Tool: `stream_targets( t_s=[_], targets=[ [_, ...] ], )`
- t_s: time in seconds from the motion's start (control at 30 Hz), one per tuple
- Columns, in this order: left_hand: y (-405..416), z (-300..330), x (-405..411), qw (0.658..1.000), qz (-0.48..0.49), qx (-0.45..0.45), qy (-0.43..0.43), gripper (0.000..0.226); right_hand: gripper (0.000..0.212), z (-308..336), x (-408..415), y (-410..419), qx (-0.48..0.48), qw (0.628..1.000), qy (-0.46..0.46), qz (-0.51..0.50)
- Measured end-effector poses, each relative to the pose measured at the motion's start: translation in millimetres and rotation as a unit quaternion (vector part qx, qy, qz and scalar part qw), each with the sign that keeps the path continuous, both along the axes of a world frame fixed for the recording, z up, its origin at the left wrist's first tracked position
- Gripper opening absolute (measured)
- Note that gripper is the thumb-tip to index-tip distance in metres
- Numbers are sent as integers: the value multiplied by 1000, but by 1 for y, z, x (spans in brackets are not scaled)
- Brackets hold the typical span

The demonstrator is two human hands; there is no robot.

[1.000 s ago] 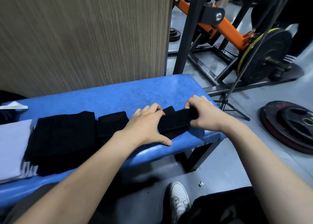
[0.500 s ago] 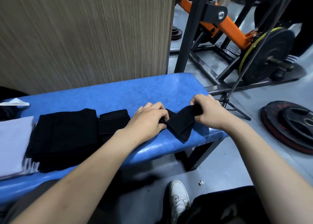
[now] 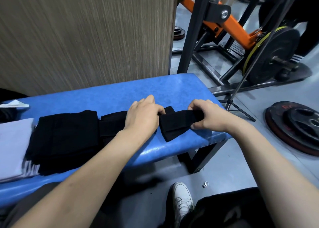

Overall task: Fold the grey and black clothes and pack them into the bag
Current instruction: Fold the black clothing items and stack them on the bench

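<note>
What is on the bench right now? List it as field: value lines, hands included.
surface: blue bench
left hand: pressing down on one end of the small black cloth
right hand: pinching the other end of that cloth, thumb under, fingers over
cloth state: partly folded, a corner pointing toward the bench's near edge
black pile: folded, left of the hands
grey garment: at the far left, beside the black pile
bag: not clearly visible
floor: weight plates, white shoe
</note>
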State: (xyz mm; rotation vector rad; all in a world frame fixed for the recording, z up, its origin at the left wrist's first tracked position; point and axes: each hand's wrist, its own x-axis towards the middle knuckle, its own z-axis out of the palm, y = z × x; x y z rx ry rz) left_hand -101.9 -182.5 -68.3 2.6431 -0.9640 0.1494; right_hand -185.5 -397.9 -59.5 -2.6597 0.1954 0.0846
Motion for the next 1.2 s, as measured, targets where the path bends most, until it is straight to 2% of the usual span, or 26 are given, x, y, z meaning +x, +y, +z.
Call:
stream_targets(
  t_s=[0.1, 0.27, 0.37, 0.5, 0.57, 0.73, 0.93, 1.2],
  targets=[
    [0, 2, 0, 1000, 25, 5, 7, 36, 43, -4, 2, 0, -30, 1000, -4, -5],
    [-4, -7, -4, 1000, 27, 8, 5, 29, 65, -7, 7, 1, -85, 996, -15, -31],
    [-7, -10, -7, 999, -28, -5, 32, 26, 65, -6, 9, 1, -87, 995, -21, -37],
    [-11, -13, -13, 994, -86, -21, 70, 25, 67, -11, 10, 3, -42, 999, 8, 10],
    [-13, -16, -16, 991, -85, -25, 102, 18, 65, -13, 10, 4, -45, 999, 18, 23],
    [-17, -21, -16, 988, -71, -31, 135, 24, 60, -14, 15, 13, -90, 995, 26, 20],
    [-15, -22, -7, 977, -76, -60, 190, 31, 60, -11, 16, 11, 2, 999, 31, 26],
    [-15, -19, -8, 982, -65, -55, 171, 21, 53, 2, 5, 6, 165, 985, 0, 59]
  ],
)
